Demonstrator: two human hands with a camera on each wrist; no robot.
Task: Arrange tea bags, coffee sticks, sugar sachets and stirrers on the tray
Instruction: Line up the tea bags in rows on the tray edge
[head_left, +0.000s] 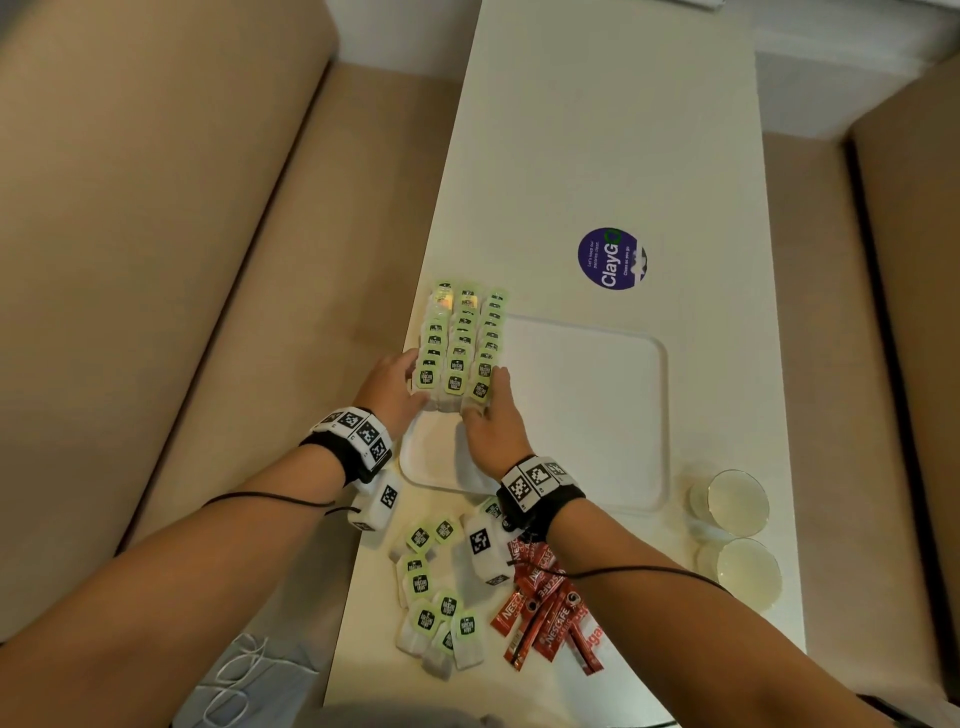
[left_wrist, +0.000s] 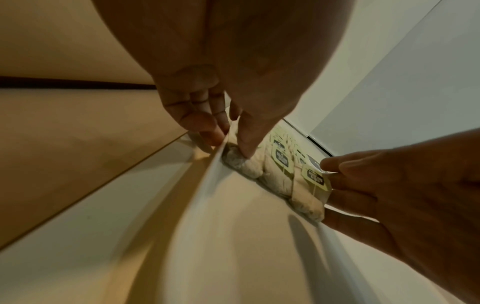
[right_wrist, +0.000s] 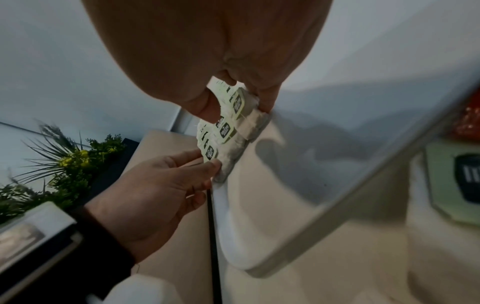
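Observation:
Three rows of tea bags (head_left: 462, 338) with green tags stand along the left side of the white tray (head_left: 587, 415). My left hand (head_left: 408, 379) is at the near left corner of the rows; its thumb presses the nearest tea bag (left_wrist: 249, 166) and its straight fingers lie outside the tray rim (left_wrist: 215, 162). My right hand (head_left: 491, 400) pinches the nearest bag of the right row (right_wrist: 241, 102) between thumb and fingers. Loose tea bags (head_left: 436, 597) and red coffee sticks (head_left: 545, 613) lie on the table near me. No sugar sachets or stirrers can be made out.
The narrow white table (head_left: 597, 130) runs away from me between beige sofas (head_left: 156, 208). Two glass cups (head_left: 737, 501) stand right of the tray. A purple sticker (head_left: 613, 258) lies beyond it. A plant (right_wrist: 64, 162) shows in the right wrist view.

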